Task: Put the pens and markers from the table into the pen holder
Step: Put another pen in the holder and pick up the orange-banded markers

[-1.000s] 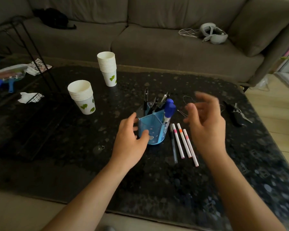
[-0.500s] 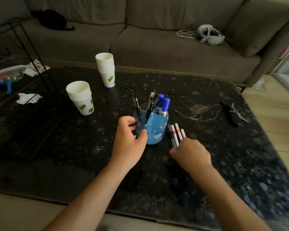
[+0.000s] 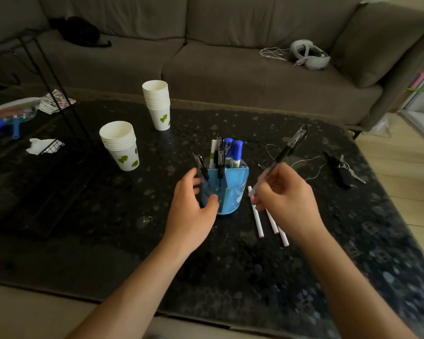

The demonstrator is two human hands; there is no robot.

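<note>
A blue pen holder stands mid-table with several pens and blue-capped markers upright in it. My left hand cups the holder's left side. My right hand is just right of the holder and grips a clear-barrelled black pen, lifted off the table and tilted with its capped end up and to the right. Three white markers lie side by side on the table under my right hand, partly hidden by it.
Two stacks of paper cups stand left and behind the holder. A thin wire and a set of keys lie to the right. The dark stone table fronts a grey sofa holding a headset.
My right hand came down onto the pens beside the holder, closed on the black pen and lifted it. My left hand stayed on the holder.
</note>
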